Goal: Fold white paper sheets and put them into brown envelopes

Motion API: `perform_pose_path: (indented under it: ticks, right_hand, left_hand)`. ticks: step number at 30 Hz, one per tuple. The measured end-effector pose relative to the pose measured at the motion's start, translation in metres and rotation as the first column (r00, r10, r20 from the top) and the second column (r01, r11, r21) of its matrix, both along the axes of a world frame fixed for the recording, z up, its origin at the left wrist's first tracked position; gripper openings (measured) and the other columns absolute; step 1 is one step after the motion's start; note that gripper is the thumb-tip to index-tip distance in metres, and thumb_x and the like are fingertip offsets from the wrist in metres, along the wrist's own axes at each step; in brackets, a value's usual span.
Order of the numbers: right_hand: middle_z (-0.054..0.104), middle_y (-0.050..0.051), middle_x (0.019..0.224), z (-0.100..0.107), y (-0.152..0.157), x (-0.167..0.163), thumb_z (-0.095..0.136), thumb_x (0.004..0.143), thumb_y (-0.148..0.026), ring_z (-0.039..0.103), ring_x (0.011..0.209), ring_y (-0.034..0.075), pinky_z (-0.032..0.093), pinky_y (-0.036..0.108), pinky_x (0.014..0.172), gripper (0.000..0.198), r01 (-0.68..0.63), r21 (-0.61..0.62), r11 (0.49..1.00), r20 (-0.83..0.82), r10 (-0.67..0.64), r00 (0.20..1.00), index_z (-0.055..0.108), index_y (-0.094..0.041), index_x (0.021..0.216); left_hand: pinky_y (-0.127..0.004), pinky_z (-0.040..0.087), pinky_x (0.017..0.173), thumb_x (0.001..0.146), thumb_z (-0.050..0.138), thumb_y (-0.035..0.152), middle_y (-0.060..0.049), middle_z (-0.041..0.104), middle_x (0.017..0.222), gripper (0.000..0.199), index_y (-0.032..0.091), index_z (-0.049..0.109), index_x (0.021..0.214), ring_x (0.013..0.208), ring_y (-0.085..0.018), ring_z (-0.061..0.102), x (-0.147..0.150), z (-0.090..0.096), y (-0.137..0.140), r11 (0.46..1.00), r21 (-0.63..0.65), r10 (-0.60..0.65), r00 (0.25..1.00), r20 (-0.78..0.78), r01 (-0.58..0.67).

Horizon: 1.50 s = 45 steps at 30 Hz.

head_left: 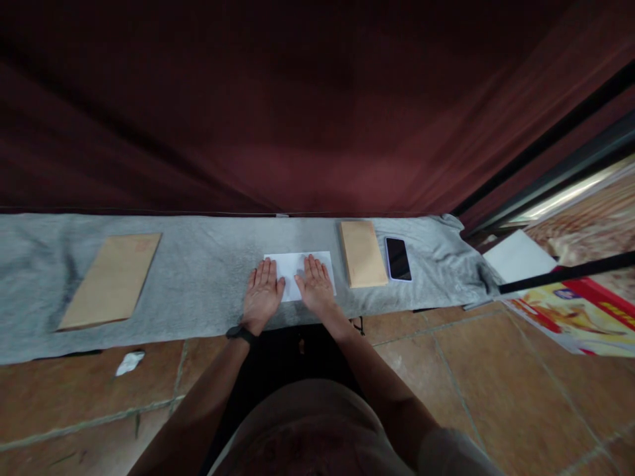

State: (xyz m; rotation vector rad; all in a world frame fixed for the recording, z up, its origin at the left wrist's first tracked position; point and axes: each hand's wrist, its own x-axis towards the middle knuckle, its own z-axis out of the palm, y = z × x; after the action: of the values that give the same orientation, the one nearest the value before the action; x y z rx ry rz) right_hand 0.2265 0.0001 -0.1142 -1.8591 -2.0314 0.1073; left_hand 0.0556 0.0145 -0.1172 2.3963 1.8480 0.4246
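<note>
A white sheet of paper lies on a grey cloth-covered surface right in front of me. My left hand rests flat over its left side, fingers stretched out. Flat on the right side of the paper is my right hand, its fingers extended too. Both palms face down, and parts of the sheet are hidden beneath them. Just right of the paper is a stack of brown envelopes. Farther to the left lies another brown envelope, set at a slant.
A phone lies right of the envelope stack. The grey cloth runs along a dark red curtain. At far right are a colourful box and a black bar. A crumpled white scrap is on the tiled floor.
</note>
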Motion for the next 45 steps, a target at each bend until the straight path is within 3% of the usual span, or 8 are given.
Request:
perform_pose_path:
  ticks: [5,16,28,38,45]
  right_hand:
    - [0.038,0.017,0.161,-0.009,0.009,-0.01,0.044,0.106,-0.044,0.035,0.152,0.026,0.028,0.043,0.126,0.061,-0.037,-0.016,0.999,0.011,0.037,0.999,0.039,-0.006,0.155]
    - [0.038,0.021,0.161,-0.015,0.001,0.026,0.039,0.108,-0.042,0.036,0.151,0.03,0.03,0.049,0.123,0.061,0.016,0.051,0.999,0.04,-0.018,0.999,0.036,-0.005,0.156]
    - [0.04,0.022,0.16,-0.012,-0.022,0.041,0.04,0.107,-0.04,0.039,0.148,0.032,0.03,0.05,0.122,0.061,0.038,0.055,0.998,0.058,-0.042,0.997,0.035,-0.003,0.156]
    - [0.038,0.022,0.16,-0.013,-0.023,0.042,0.039,0.107,-0.038,0.039,0.148,0.031,0.03,0.049,0.122,0.061,0.037,0.054,0.998,0.058,-0.04,0.997,0.036,-0.003,0.156]
    - [0.038,0.021,0.161,-0.012,-0.024,0.042,0.041,0.105,-0.034,0.037,0.149,0.031,0.029,0.05,0.122,0.06,0.043,0.052,0.998,0.06,-0.046,0.997,0.034,-0.004,0.157]
  left_hand:
    - [-0.05,0.023,0.126,0.102,0.026,0.038,-0.018,0.031,0.165,0.066,0.006,0.027,0.16,0.156,-0.028,0.024,-0.001,-0.001,0.0,1.0,0.022,0.001,1.0,-0.003,-0.001]
    - [-0.051,0.02,0.127,0.102,0.027,0.038,-0.017,0.028,0.166,0.067,0.006,0.027,0.16,0.156,-0.029,0.022,-0.001,-0.001,0.0,1.0,-0.002,0.004,1.0,0.012,-0.004]
    - [-0.048,0.019,0.128,0.103,0.026,0.04,-0.017,0.03,0.166,0.066,0.005,0.03,0.159,0.156,-0.028,0.023,0.0,-0.002,0.0,1.0,0.006,0.021,1.0,0.0,-0.021]
    - [-0.057,0.018,0.126,0.104,0.028,0.042,-0.022,0.032,0.164,0.067,0.002,0.033,0.157,0.155,-0.034,0.025,0.006,0.0,-0.014,0.986,0.071,0.145,0.985,0.092,-0.151]
    - [-0.047,0.025,0.127,0.105,0.026,0.041,-0.019,0.033,0.164,0.064,0.004,0.035,0.156,0.155,-0.027,0.025,0.056,0.008,-0.018,0.989,-0.011,-0.148,0.986,0.071,0.149]
